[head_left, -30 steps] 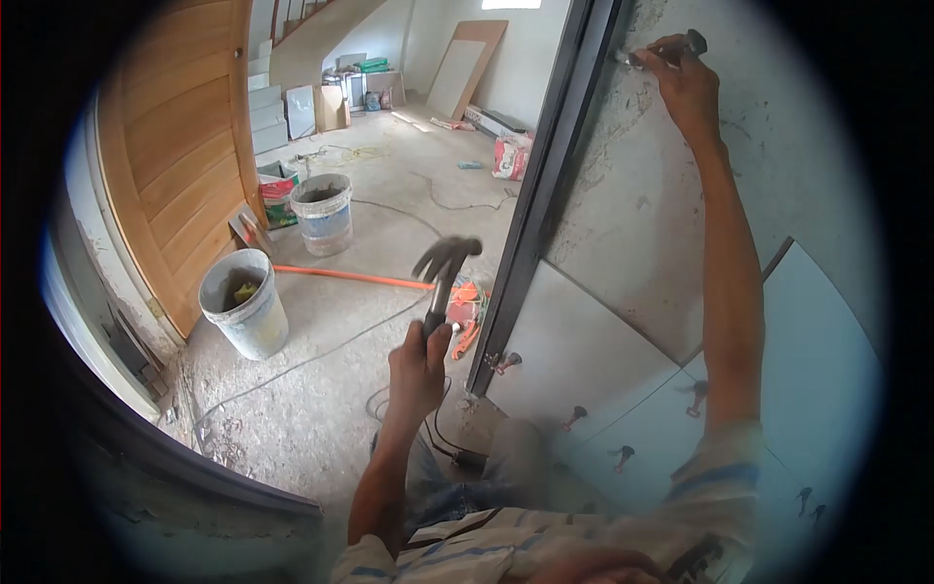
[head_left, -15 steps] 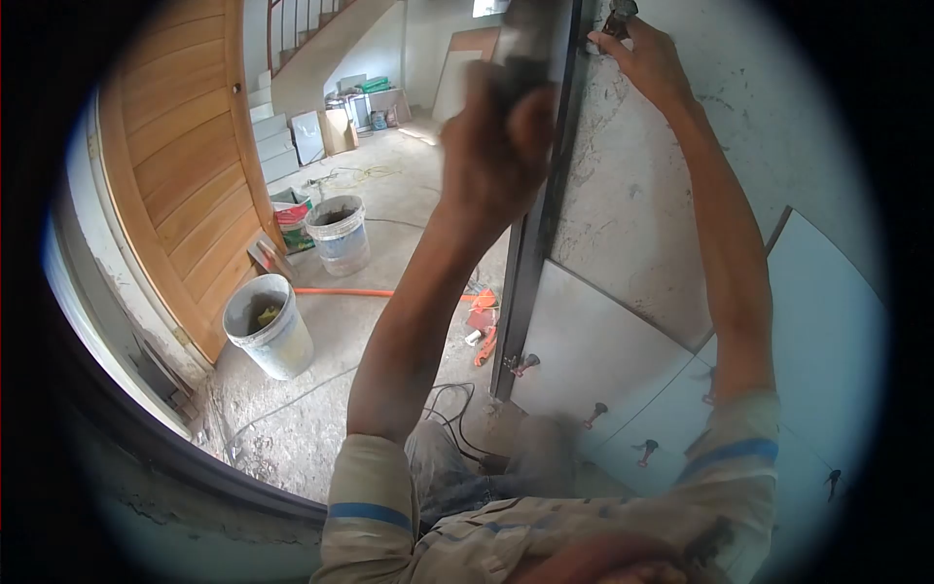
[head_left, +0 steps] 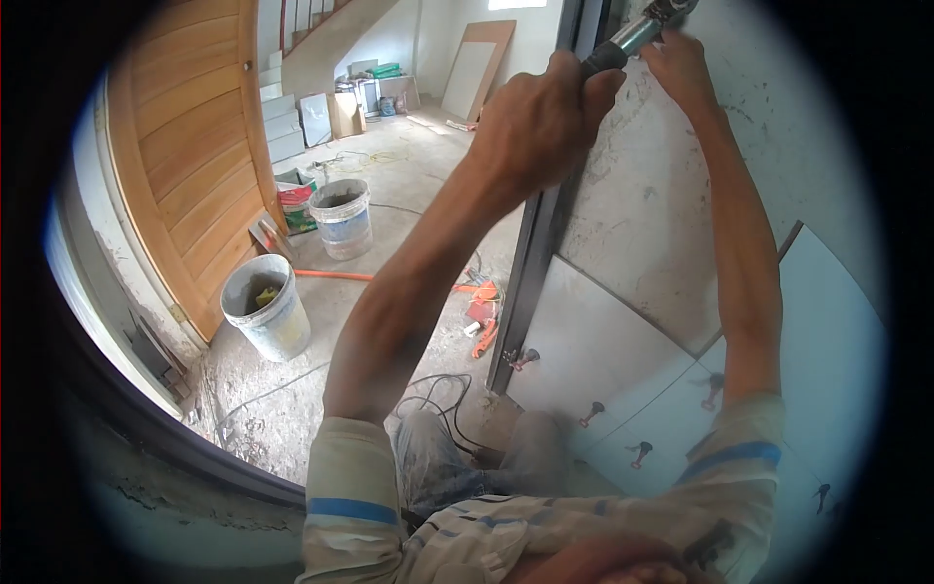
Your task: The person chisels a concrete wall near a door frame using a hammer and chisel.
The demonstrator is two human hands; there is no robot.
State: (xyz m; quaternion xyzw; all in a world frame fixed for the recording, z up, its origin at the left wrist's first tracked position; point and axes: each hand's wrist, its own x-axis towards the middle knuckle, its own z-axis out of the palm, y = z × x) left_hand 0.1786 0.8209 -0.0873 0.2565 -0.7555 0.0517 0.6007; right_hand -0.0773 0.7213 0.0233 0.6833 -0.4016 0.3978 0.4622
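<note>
Both hands work high on the bare wall (head_left: 671, 185): the left hand (head_left: 540, 122) holds the hammer (head_left: 632, 34) clenched, the right hand (head_left: 681, 63) pinches something unseen there. Short, square taps likely suit best.

We see a bare concrete floor (head_left: 409, 185) strewn with dust and cables, sunlight falling on its far end. On the left stands a curved wooden door (head_left: 185, 146). Two buckets (head_left: 268, 307) sit near it, with an orange hose (head_left: 336, 275) lying between them. A staircase (head_left: 321, 39) rises at the back, with boxes (head_left: 342, 112) below it and a board (head_left: 477, 63) leaning on the pale wall. To the right, a rough grey wall (head_left: 642, 214) meets large pale tiles (head_left: 584, 341) beside a dark metal frame (head_left: 540, 234).
</note>
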